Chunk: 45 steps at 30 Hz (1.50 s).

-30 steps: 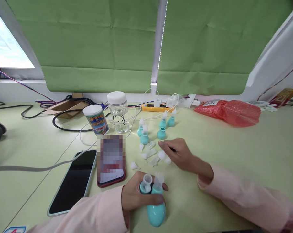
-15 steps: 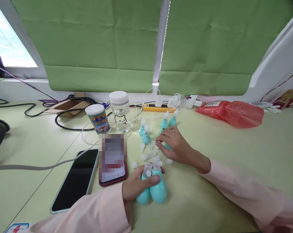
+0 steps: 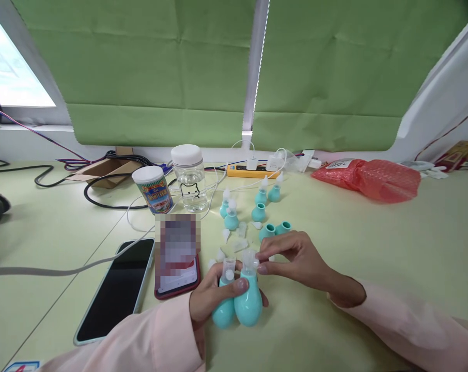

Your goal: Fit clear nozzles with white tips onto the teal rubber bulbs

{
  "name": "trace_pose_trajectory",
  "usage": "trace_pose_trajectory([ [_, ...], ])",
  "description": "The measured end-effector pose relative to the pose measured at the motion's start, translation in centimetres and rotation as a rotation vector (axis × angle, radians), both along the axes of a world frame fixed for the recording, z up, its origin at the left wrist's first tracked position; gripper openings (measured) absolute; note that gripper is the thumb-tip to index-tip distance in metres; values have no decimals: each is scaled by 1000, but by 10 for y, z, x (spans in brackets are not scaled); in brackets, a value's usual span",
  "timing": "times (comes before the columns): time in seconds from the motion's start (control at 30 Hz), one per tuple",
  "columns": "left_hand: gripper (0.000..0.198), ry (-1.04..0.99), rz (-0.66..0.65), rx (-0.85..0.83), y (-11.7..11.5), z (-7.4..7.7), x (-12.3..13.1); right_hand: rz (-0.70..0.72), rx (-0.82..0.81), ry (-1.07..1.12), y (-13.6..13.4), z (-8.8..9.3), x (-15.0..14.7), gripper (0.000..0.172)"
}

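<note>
Two teal bulbs (image 3: 248, 305) gripped in left hand (image 3: 211, 295), right hand (image 3: 301, 262) at one's clear top (image 3: 250, 259).
Pair held over near part of table (image 3: 319, 330), long axes and tops pointing up and away from wearer; can't tell if right grip is closed on the top. Beyond: four nozzled bulbs (image 3: 231, 221), three open-mouthed bulbs (image 3: 259, 214), one lidded clear jar (image 3: 189, 178), one lidded printed cup (image 3: 157, 195).
</note>
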<state>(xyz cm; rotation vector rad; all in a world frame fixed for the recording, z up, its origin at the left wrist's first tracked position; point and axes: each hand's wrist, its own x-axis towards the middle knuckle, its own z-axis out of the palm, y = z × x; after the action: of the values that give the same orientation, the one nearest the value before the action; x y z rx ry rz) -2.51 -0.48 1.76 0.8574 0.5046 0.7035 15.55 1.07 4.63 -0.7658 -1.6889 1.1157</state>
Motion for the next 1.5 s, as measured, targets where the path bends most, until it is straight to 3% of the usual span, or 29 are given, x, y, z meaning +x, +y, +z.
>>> trace_pose_trajectory([
  [0.1, 27, -31, -14, -9, 0, -1, 1, 47, -33, 24, 2, -2, 0, 19],
  [0.2, 26, -51, -19, -26, 1, -3, 1, 48, 59, 16, 3, -3, 0, 19],
  [0.43, 28, -19, -43, -49, 3, -9, -3, -68, 612, -122, 1, -1, -1, 20],
  [0.63, 29, 33, 12, -123, 2, -5, -1, -103, 1120, -560, 1, 7, 10, 12],
  [0.77, 28, 28, -13, -133, 4, -5, -1, -64, 1278, -771, -1, 9, 14, 20],
  [0.83, 28, 4, -47, -126, 4, -5, 0, -69, 1268, -807, 0, 7, 13, 18],
  [0.9, 29, -15, -57, -120, 4, -3, 0, -78, 1155, -804, 0, 5, 10, 13],
  [1.1, 35, -39, -69, -117, 1, -4, -1, 2, 409, -433, 2, 10, 10, 9],
  [1.17, 35, -29, -53, -124, 2, -5, -1, 26, 240, -362, 5, 14, 14, 9],
  [1.23, 33, -17, -33, -139, 3, -7, -1, -17, 282, -443, 9, 15, 16, 9],
  [1.4, 42, 45, -6, -226, 7, -9, 2, -186, 868, -1102, 22, -5, 15, 15],
  [1.5, 43, 87, -7, -213, 8, -8, 2, -239, 980, -1327, 28, -17, 15, 20],
])
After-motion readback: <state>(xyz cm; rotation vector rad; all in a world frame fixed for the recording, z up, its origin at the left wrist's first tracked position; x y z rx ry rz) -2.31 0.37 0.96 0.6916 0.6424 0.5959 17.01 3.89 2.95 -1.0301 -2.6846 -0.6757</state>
